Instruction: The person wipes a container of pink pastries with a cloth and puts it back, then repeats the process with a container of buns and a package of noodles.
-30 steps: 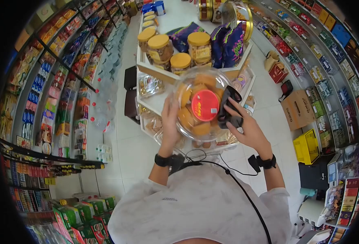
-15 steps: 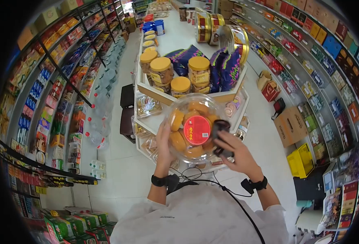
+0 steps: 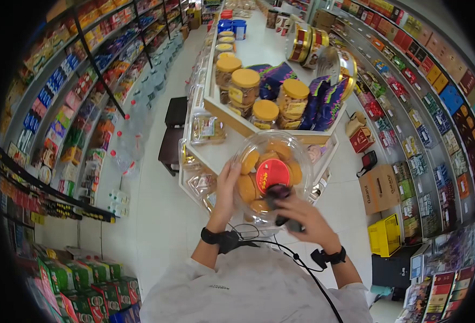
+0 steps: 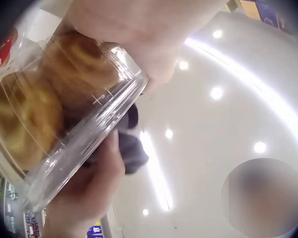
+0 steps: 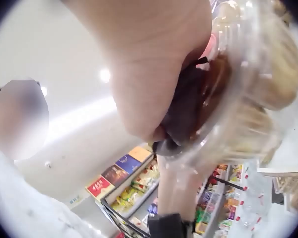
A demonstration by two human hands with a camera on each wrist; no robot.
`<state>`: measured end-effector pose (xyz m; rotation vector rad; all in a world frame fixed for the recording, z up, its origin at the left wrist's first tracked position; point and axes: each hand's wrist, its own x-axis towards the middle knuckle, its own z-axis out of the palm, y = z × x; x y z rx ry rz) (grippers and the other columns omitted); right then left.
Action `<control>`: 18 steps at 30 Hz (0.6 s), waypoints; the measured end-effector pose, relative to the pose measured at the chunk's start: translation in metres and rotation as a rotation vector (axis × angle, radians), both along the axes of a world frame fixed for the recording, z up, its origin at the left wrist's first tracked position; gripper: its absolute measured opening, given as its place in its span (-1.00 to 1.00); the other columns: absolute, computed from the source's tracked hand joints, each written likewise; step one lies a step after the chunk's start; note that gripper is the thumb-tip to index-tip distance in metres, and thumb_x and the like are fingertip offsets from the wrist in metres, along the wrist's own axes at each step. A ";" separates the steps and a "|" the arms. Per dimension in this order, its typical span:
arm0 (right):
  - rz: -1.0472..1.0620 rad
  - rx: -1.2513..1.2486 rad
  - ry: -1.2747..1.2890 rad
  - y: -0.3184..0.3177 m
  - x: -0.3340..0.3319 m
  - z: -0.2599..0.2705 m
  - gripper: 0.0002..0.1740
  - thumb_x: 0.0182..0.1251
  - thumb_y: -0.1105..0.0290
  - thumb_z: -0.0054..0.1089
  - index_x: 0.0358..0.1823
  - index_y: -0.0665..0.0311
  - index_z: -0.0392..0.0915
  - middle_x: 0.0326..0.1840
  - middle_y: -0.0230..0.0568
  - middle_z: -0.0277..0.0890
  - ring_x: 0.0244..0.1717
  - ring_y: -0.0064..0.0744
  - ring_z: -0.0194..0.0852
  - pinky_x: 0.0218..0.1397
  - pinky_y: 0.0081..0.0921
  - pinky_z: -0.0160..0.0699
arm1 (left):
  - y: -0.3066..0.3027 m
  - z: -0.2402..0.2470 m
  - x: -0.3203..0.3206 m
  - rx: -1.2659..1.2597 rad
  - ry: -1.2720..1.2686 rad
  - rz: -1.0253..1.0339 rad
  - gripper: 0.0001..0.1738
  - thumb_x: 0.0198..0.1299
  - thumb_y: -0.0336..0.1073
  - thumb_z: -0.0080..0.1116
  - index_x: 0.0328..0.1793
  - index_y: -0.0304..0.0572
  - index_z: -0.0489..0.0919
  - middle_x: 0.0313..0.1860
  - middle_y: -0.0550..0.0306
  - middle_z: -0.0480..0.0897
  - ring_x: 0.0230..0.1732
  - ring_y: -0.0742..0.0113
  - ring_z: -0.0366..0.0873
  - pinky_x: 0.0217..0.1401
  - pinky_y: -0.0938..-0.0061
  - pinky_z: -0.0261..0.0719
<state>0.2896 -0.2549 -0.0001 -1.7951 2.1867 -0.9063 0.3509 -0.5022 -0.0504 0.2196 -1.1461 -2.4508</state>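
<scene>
A round clear plastic tub (image 3: 246,185) of golden-brown cakes, with a red round label (image 3: 272,171) on its lid, is held up in front of the person's body. Gripping its left side is my left hand (image 3: 228,188). My right hand (image 3: 310,218), blurred, holds a crumpled dark cloth (image 3: 279,197) against the lower right of the lid, overlapping the label's edge. In the right wrist view the cloth (image 5: 186,106) is bunched under the fingers, close against the tub wall (image 5: 248,114). The left wrist view shows the tub tilted between both hands.
Just beyond the tub is a white tiered display table (image 3: 216,151) bearing yellow-lidded jars (image 3: 264,112), purple bags (image 3: 321,102) and tins. Packed shelves line both sides. On the floor stand a yellow basket (image 3: 384,237), a carton (image 3: 379,188) and a dark stool (image 3: 171,145).
My right hand has moved the cloth from the lid's right rim down to its lower middle. The left hand keeps its grip on the tub. The head view has shifted.
</scene>
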 end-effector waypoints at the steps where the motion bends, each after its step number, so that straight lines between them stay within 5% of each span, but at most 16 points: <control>1: -0.071 -0.006 0.051 0.004 -0.007 0.000 -0.32 -0.02 0.48 0.30 0.27 0.18 0.49 0.44 -0.07 0.33 0.44 0.02 0.26 0.48 -0.15 0.26 | -0.005 0.004 0.005 0.000 -0.013 0.017 -0.36 0.44 -0.12 0.01 0.45 -0.48 0.27 0.34 -0.05 0.45 0.38 0.30 0.35 0.44 0.43 0.28; 5: -0.423 -0.075 0.093 -0.019 -0.012 -0.004 -0.32 0.12 0.46 0.28 0.36 0.20 0.41 0.50 0.04 0.21 0.48 0.09 0.18 0.48 -0.14 0.22 | -0.010 -0.009 0.015 -0.319 -0.138 0.047 -0.29 0.38 -0.08 0.12 0.50 -0.39 0.26 0.11 -0.01 0.57 0.13 0.36 0.49 0.21 0.50 0.41; 6: -0.468 -0.089 0.108 -0.031 -0.007 -0.005 -0.32 0.14 0.45 0.28 0.38 0.21 0.39 0.51 0.06 0.19 0.49 0.11 0.15 0.49 -0.13 0.20 | -0.008 -0.011 0.015 -0.348 -0.165 -0.026 -0.29 0.35 -0.12 0.14 0.51 -0.36 0.25 0.26 -0.07 0.51 0.24 0.34 0.45 0.31 0.46 0.39; 9: -0.327 -0.061 0.152 -0.063 0.013 -0.001 -0.27 0.13 0.44 0.28 0.41 0.23 0.35 0.54 0.09 0.12 0.52 0.12 0.09 0.53 -0.11 0.11 | 0.001 -0.021 0.015 -0.448 -0.155 -0.032 -0.23 0.27 -0.04 0.26 0.48 -0.37 0.31 -0.05 0.04 0.60 -0.01 0.39 0.52 0.06 0.54 0.47; 13: 0.070 0.085 0.025 -0.079 0.036 -0.007 -0.33 0.12 0.46 0.27 0.36 0.17 0.43 0.51 -0.02 0.23 0.55 0.04 0.06 0.57 -0.10 0.02 | -0.016 -0.035 0.019 -0.089 -0.167 -0.022 -0.23 0.28 0.00 0.25 0.44 -0.39 0.34 -0.05 -0.01 0.60 -0.01 0.38 0.53 0.05 0.53 0.48; 17: -0.086 0.072 -0.042 -0.056 0.017 -0.041 -0.38 0.16 0.53 0.24 0.33 0.18 0.46 0.49 -0.02 0.26 0.51 -0.02 0.18 0.54 -0.15 0.11 | -0.043 -0.053 0.033 -0.112 -0.221 0.096 -0.13 0.25 0.12 0.23 0.45 -0.44 0.29 -0.15 0.04 0.58 -0.10 0.41 0.52 -0.05 0.57 0.47; 18: -0.220 0.048 -0.050 -0.058 0.015 -0.044 -0.40 0.19 0.54 0.21 0.33 0.20 0.45 0.50 0.01 0.23 0.49 0.00 0.21 0.52 -0.19 0.16 | -0.048 -0.058 0.036 -0.055 -0.226 0.063 -0.26 0.30 -0.02 0.19 0.42 -0.46 0.33 0.14 -0.03 0.56 0.18 0.35 0.49 0.23 0.54 0.43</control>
